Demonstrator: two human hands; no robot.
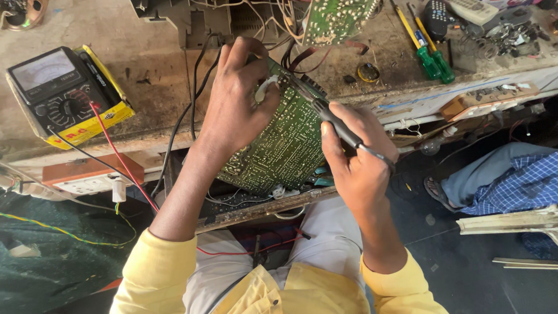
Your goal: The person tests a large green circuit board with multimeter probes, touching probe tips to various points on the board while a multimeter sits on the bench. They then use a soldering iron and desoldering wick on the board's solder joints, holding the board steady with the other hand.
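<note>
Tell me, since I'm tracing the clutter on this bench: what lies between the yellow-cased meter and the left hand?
In the head view, between the meter and the left hand lies bare, stained bench top; black cables run down right beside the hand.

In the upper left of the frame a black analogue multimeter (55, 90) lay tilted on the worn wooden bench, seated in an open yellow cardboard box (102, 119) with red lettering along its lower edge. The meter's rectangular pale grey dial window (42, 70) occupied its upper part, glossy and slightly reflective, above a round black selector knob. A small white label strip crossed the meter's face below the window. No other package, sign or screen showed clearly.
</note>
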